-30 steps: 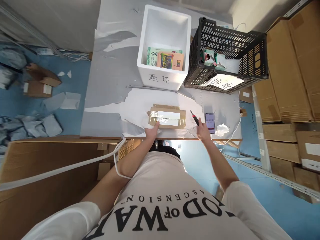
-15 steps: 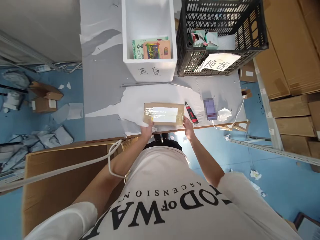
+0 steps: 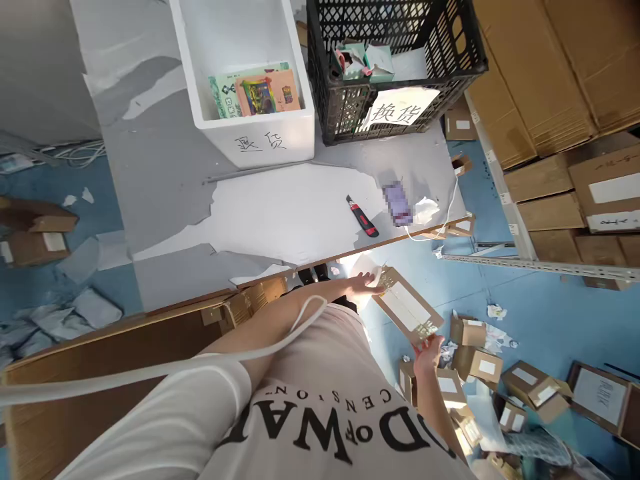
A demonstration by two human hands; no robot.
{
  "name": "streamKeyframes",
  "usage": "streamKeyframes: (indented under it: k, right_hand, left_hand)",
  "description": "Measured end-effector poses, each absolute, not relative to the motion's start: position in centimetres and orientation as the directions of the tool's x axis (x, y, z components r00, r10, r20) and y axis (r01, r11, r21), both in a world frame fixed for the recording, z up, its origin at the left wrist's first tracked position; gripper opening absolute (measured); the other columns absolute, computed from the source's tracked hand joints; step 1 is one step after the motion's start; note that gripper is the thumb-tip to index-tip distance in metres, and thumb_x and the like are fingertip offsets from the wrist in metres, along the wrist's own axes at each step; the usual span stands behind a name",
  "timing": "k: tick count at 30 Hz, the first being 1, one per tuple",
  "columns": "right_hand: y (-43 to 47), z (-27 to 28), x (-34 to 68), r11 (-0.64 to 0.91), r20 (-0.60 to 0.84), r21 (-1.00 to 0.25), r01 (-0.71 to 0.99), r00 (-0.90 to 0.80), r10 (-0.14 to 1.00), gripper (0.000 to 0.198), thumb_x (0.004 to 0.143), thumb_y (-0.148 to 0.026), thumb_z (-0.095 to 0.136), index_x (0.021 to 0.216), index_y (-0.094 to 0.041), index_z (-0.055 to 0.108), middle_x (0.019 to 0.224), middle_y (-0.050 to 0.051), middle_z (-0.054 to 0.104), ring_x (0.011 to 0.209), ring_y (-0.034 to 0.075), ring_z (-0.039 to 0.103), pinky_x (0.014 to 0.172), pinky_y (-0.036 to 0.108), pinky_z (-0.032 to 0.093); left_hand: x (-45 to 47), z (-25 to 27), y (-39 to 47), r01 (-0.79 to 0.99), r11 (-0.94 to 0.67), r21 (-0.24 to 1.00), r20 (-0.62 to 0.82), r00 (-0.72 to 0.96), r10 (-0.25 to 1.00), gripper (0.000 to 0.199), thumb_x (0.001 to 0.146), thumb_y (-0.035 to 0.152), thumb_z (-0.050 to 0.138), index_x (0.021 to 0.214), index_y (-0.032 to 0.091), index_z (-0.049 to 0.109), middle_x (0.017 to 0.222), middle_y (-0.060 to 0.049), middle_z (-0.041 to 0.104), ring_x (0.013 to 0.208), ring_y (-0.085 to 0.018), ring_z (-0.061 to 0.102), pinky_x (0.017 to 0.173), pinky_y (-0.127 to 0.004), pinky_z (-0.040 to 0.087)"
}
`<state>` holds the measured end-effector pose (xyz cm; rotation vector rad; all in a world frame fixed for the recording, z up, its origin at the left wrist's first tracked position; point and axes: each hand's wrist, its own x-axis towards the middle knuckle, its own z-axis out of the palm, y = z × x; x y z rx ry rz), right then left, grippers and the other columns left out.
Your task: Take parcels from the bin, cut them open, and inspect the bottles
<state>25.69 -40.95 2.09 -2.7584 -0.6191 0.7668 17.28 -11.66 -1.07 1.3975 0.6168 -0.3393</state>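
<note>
A flat, taped cardboard box (image 3: 407, 303) with a white label is tilted over the floor, past the table's front edge. My right hand (image 3: 427, 355) grips its lower right end. At the opposite end, my left hand (image 3: 363, 285) has its fingers spread, with one fingertip against the box's corner. A red and black utility knife (image 3: 363, 217) lies on the white sheet (image 3: 280, 207) on the table. Right of the knife is a purple phone (image 3: 398, 203) with a white cable.
A white foam box (image 3: 270, 143) with booklets and a black crate (image 3: 335, 113) stand at the table's back. Several small cartons (image 3: 477, 365) lie on the floor at right. A large open carton (image 3: 100, 373) is at left, crossed by a white tube (image 3: 200, 367).
The box has left the tabletop and swung right over the floor in my hands, turning at an angle. My left fingers have spread. The view has shifted right.
</note>
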Motion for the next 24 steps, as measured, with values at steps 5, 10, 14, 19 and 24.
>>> streamKeyframes:
  k: [5,10,14,19,24]
  right_hand:
    - [-40.2,-2.1,26.1,-0.747,-0.435,-0.611,-0.260,0.899,0.043,0.063,0.082,-0.072,0.009,0.094,-0.028,0.051,0.100,0.007,0.065,0.094,0.026,0.070,0.066,0.039,0.057]
    - [-34.5,-4.4,27.6,-0.541,-0.493,-0.763,-0.354,0.860,0.133,0.059,0.074,-0.074,0.041,0.103,-0.024,0.053,0.115,0.009,0.061,0.110,0.025,0.063,0.078,0.035,0.052]
    - [-26.6,-4.3,29.2,-0.486,-0.391,-0.859,-0.158,0.816,0.426,0.053,0.079,-0.064,0.047,0.111,-0.022,0.053,0.119,0.010,0.060,0.113,0.023,0.059,0.088,0.037,0.048]
    - [-15.8,-2.9,29.4,-0.346,-0.206,-0.934,0.092,0.651,0.730,0.050,0.086,-0.059,0.043,0.116,-0.020,0.053,0.120,0.011,0.060,0.111,0.021,0.060,0.095,0.040,0.046]
    - [-7.0,-1.6,27.0,-0.191,-0.085,-0.969,0.154,0.522,0.849,0.052,0.087,-0.059,0.045,0.117,-0.017,0.052,0.121,0.014,0.060,0.116,0.022,0.058,0.103,0.044,0.043]
  left_hand:
    - [15.8,-2.4,-10.2,0.683,0.124,0.720,-0.693,0.718,0.070,0.096,0.069,0.065,0.070,0.145,0.015,0.042,0.156,-0.017,0.030,0.142,-0.044,0.028,0.115,-0.055,0.025]
    - [12.1,-1.9,-6.9,0.560,0.152,0.815,-0.579,0.772,0.262,0.097,0.074,0.066,0.064,0.151,0.018,0.031,0.158,-0.012,0.026,0.145,-0.034,0.028,0.119,-0.042,0.025]
    - [8.1,-0.7,-4.7,0.414,0.125,0.902,-0.415,0.749,0.517,0.090,0.076,0.067,0.060,0.149,0.019,0.037,0.158,-0.010,0.029,0.146,-0.031,0.027,0.121,-0.039,0.022]
    - [2.2,-0.3,-3.9,0.263,0.100,0.960,-0.220,0.480,0.849,0.083,0.076,0.064,0.062,0.143,0.017,0.046,0.150,-0.014,0.042,0.141,-0.031,0.038,0.119,-0.048,0.028]
    - [-4.3,-0.9,-5.6,0.139,0.067,0.988,-0.060,-0.052,0.997,0.084,0.074,0.071,0.061,0.136,0.014,0.053,0.143,-0.018,0.050,0.137,-0.032,0.043,0.118,-0.047,0.030]
